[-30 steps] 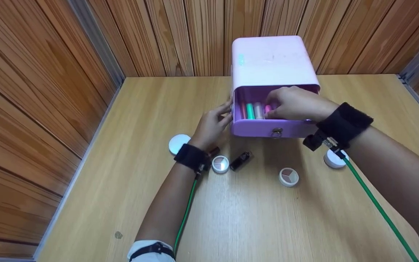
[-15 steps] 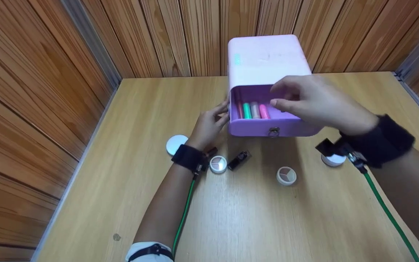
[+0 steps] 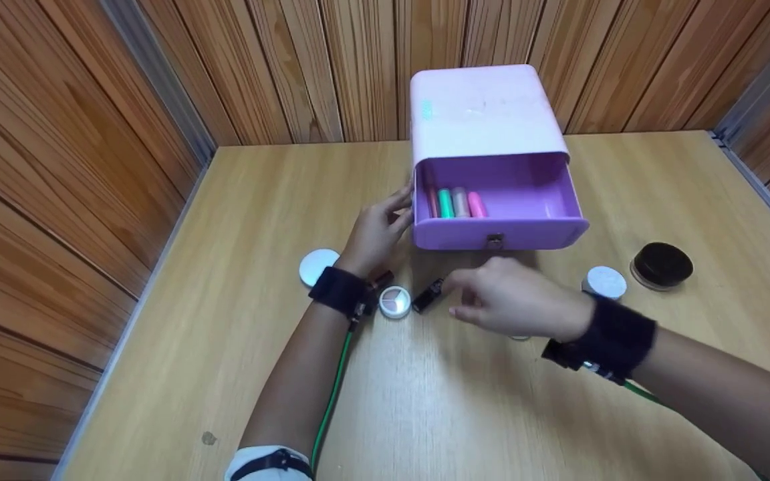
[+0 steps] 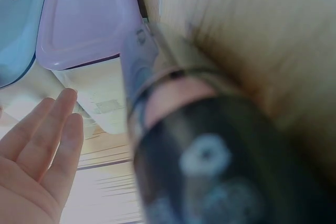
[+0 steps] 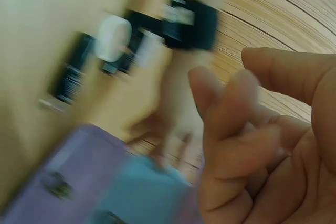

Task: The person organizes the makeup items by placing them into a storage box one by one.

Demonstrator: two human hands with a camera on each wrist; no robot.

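Drawer box [image 3: 492, 127] and cosmetics [image 3: 395, 302] on wooden table [image 3: 191, 347]

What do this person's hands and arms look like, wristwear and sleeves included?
The left hand and right hand wear no gloves. A wide black band wraps each wrist, and a thin green cable runs from each. Farther up the left arm is a white sleeve crossed by a narrow black strap. No right sleeve shows.

A pale wood-grain bench [image 3: 385, 414] meets brown wooden plank walls [image 3: 358, 73], a grey metal strip [image 3: 158, 77] lining their left corner. At right, a round black-topped jar [image 3: 663, 264] sits near a white-topped round container [image 3: 605, 282]; a small dark spot [image 3: 208, 438] marks the near left.
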